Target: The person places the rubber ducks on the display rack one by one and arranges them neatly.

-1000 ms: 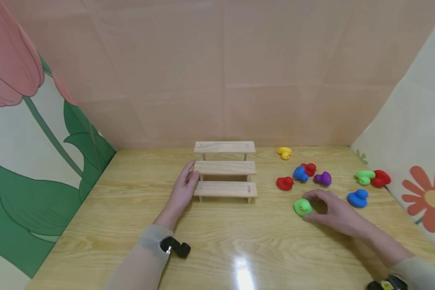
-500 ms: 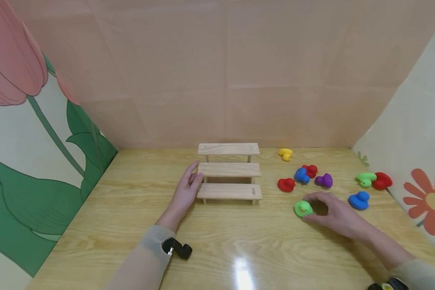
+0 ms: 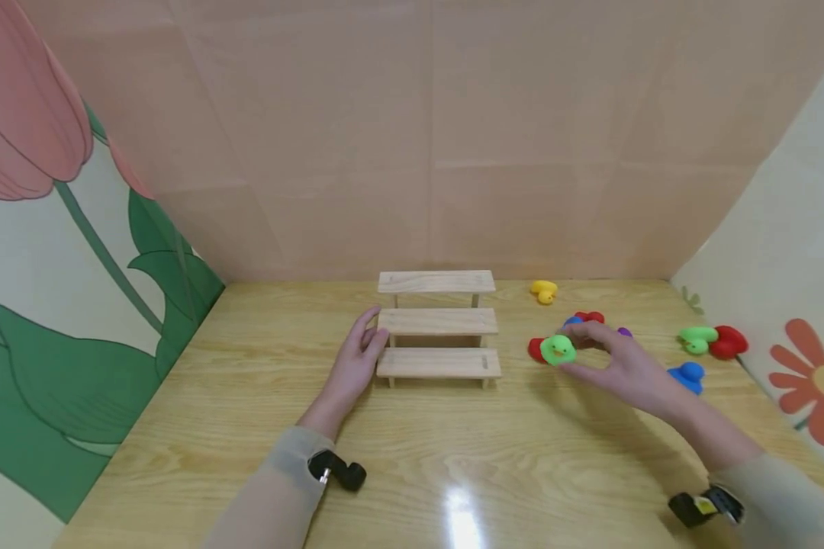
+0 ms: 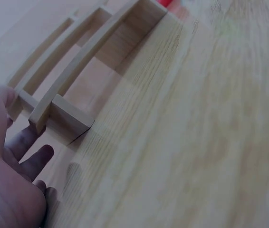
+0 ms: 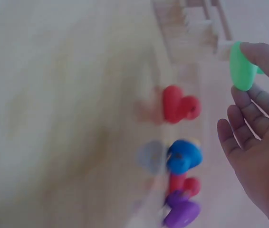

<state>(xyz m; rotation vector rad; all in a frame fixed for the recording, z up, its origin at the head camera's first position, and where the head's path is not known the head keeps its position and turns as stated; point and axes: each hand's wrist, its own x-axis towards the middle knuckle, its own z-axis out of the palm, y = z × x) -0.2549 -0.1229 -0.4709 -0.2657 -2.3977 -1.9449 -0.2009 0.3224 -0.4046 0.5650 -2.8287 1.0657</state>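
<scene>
My right hand [image 3: 621, 366] pinches a green rubber duck [image 3: 558, 350] between thumb and fingertips, raised above the table. In the right wrist view the green duck [image 5: 242, 66] stands clear of the tabletop, the other fingers spread below it. Behind it in the head view a red duck [image 3: 535, 349] is partly covered. At the left end of a three-step wooden stand [image 3: 439, 322], my left hand [image 3: 354, 358] holds the side of the steps. In the left wrist view its fingers [image 4: 24, 141] touch the end of the stand [image 4: 72, 114]. The steps carry nothing.
A yellow duck [image 3: 544, 291] lies at the back. Blue, red and purple ducks sit partly hidden behind my right hand. Farther right are a green duck [image 3: 697, 339], a red duck [image 3: 729, 342] by the wall, and a blue duck [image 3: 688, 377].
My right hand has lifted the green duck off the table and carried it slightly left and away from me. The left hand and the stand shifted slightly right in view.
</scene>
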